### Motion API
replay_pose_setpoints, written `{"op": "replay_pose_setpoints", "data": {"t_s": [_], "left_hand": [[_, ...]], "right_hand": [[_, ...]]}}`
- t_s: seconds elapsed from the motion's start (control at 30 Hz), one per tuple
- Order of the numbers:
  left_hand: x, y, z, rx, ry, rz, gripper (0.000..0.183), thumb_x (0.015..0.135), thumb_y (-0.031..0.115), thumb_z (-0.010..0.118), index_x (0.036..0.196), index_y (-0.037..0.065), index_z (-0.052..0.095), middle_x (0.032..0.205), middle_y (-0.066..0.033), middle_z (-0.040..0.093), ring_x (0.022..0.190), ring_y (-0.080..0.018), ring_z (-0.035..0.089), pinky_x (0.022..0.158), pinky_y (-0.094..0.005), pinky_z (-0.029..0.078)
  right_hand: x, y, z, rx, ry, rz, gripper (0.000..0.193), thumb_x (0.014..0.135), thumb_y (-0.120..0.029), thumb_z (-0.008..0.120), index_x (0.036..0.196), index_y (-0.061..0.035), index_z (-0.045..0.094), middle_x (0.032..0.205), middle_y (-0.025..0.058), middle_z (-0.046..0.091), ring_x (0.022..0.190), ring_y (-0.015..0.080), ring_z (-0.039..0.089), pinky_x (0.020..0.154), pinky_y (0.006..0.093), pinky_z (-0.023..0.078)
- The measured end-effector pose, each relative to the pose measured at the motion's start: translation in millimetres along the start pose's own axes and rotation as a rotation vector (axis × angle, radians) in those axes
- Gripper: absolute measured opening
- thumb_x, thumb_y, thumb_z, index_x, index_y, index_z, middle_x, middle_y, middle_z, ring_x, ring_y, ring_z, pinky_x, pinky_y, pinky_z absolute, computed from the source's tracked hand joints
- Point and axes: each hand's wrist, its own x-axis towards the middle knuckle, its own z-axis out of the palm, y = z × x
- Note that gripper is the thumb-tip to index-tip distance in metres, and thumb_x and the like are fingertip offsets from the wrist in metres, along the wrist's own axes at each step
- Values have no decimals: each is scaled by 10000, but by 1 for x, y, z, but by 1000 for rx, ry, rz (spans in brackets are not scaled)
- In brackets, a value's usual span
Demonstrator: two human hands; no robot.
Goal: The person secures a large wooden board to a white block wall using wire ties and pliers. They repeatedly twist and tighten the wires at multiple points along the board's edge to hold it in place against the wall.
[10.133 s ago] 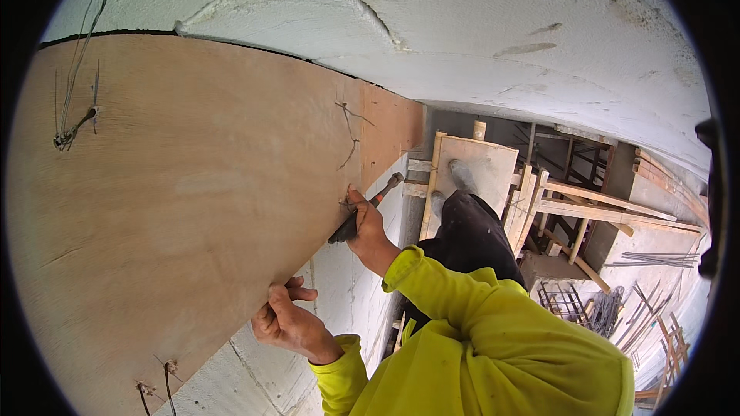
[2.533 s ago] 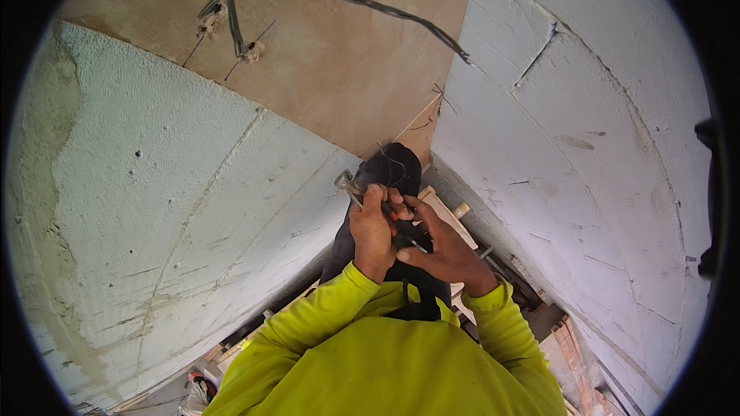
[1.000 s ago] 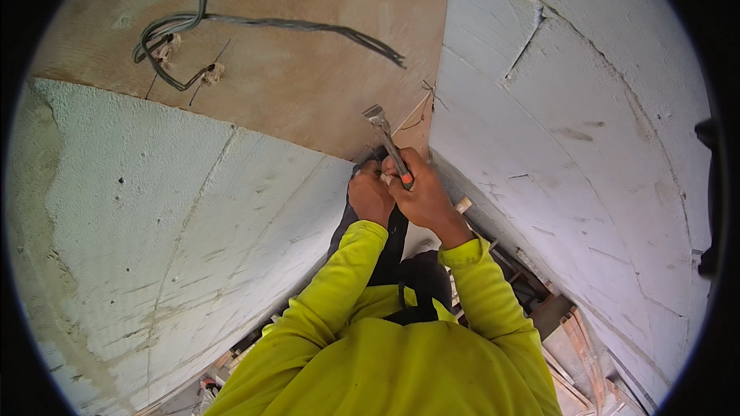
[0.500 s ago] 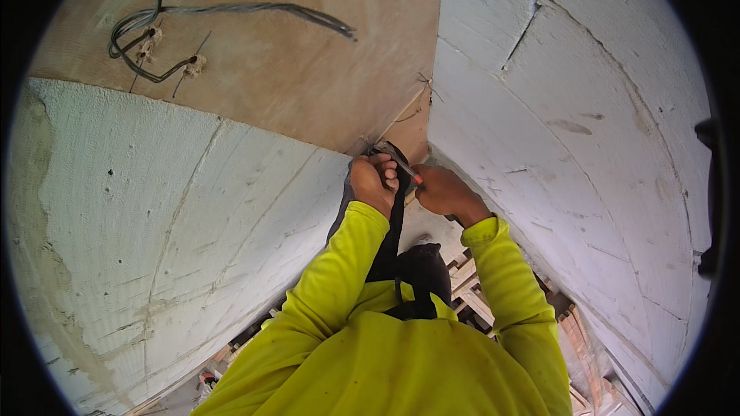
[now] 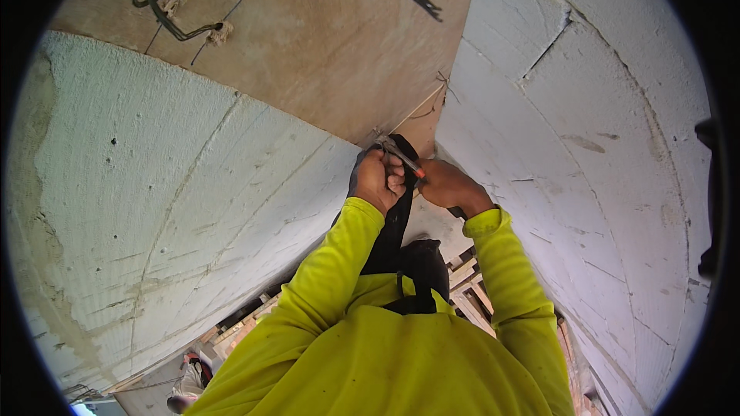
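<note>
cam: I have one head view, fisheye | looks from above my yellow sleeves [image 5: 331, 262] into the corner of plywood [image 5: 324, 46] and block walls [image 5: 586, 154] | range: close, arm's length | rim bends edges

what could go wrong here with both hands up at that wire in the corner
The left hand and right hand crowd the pliers at the plywood panel edge, so a slip could pinch or jab a finger. The thin tie wire may whip back if it snaps. Timber offcuts lie far below, so a dropped tool could fall a long way.
</note>
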Motion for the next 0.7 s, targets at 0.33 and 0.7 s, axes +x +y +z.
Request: {"op": "replay_pose_setpoints", "data": {"t_s": [0.33,0.7], "left_hand": [[-84,18,-11,899,176,572,551,1034,467,411,929,5,694,802,-100,704,642,-170,668,604,-287,507],[-19,33,-24,892,291,1071,489,1018,343,539,829,-65,733,696,-144,710,651,-207,704,621,-339,536]], "right_hand": [[-18,4,56,1034,-56,80,397,823,-110,611,1187,7,507,854,89,591,704,188,595,645,351,508],[-38,-23,60,485,186,97,563,837,-132,583,1350,48,438,752,100,548,663,198,559,620,353,454]]}}
